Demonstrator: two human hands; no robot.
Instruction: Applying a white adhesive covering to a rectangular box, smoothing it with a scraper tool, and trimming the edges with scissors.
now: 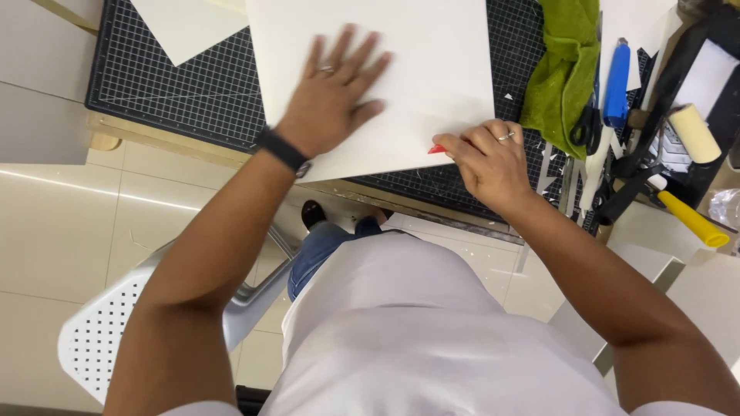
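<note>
The left hand (337, 88) lies flat, palm down and fingers spread, on a large white board (370, 69); a ring shows on one finger and a dark band circles the wrist. The board rests on a black gridded cutting mat (177, 92) and covers the mat's centre, its near edge running from 7 o'clock up toward 4 o'clock of the hand. The right hand (489, 158) is closed around a small red tool (437, 149), of which only the tip shows beyond the fingers; the tip touches the board's near right edge, at about 4 o'clock from the left hand. What kind of tool it is cannot be told. A second white sheet (189, 27) lies on the mat at 10 o'clock of the left hand, apart from the board. At 1 o'clock of the right hand a green cloth (566, 69) lies on the mat's right part, with a blue-handled tool (617, 85) and black-handled scissors (587, 127) just beside it. Farther out at 3 o'clock lie a small roller with a pale sleeve (694, 132) and a yellow-handled tool (691, 219). A white perforated chair (96, 335) stands on the tiled floor at 7 o'clock, under the left forearm.
</note>
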